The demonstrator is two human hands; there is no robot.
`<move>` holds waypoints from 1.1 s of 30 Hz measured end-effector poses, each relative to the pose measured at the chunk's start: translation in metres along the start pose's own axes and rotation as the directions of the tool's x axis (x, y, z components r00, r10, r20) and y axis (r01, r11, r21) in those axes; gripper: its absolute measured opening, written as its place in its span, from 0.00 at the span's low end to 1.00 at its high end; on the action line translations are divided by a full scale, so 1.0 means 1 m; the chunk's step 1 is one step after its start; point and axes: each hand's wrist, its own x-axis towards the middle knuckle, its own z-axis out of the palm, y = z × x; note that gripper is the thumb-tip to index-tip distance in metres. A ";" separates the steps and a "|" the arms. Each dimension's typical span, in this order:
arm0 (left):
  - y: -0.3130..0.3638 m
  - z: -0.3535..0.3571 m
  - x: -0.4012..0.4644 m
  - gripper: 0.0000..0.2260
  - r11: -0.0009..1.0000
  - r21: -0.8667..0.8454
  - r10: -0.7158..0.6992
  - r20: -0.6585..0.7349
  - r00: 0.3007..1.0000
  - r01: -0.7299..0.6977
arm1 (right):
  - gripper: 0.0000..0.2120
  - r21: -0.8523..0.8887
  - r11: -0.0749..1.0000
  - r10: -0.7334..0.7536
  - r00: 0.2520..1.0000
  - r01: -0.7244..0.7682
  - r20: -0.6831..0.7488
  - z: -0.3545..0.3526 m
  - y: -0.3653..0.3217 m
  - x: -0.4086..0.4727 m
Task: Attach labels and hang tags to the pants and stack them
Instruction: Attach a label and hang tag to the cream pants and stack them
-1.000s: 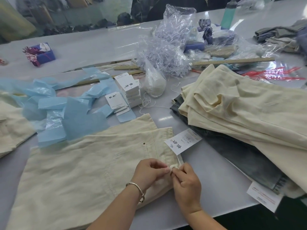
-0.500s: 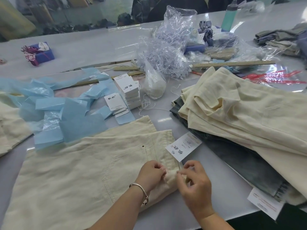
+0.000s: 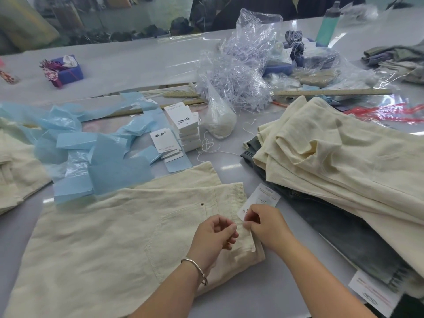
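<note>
1. Cream linen pants (image 3: 110,237): flat at the desk's near edge.
2. White printed hang tag (image 3: 260,199): at the waistband, overlapped by the right hand (image 3: 267,224), fingers curled, pinching something at the tag's lower end.
3. Left hand (image 3: 212,235): fingers curled, resting on the waistband; contents cannot be told.
4. Stack of cream folded pants (image 3: 344,161): right side.

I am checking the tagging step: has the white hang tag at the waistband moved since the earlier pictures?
Yes. The hang tag has slid nearer, so the right hand now covers its lower end; earlier it lay clear beyond both hands, judged against the pocket rivet.
</note>
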 end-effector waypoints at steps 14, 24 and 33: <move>0.018 0.008 -0.004 0.16 0.813 0.367 0.413 0.185 0.892 -0.453 | 0.08 0.843 0.533 0.012 0.997 -0.075 0.081 -0.023 -0.007 -0.030; 0.020 0.006 -0.005 0.13 0.744 0.393 0.463 0.279 0.841 -0.540 | 0.09 0.859 0.508 -0.045 0.993 -0.070 0.107 -0.025 -0.011 -0.034; 0.019 0.005 -0.005 0.15 0.699 0.470 0.448 0.301 0.842 -0.540 | 0.09 0.810 0.586 -0.090 0.990 -0.032 0.105 -0.028 -0.012 -0.034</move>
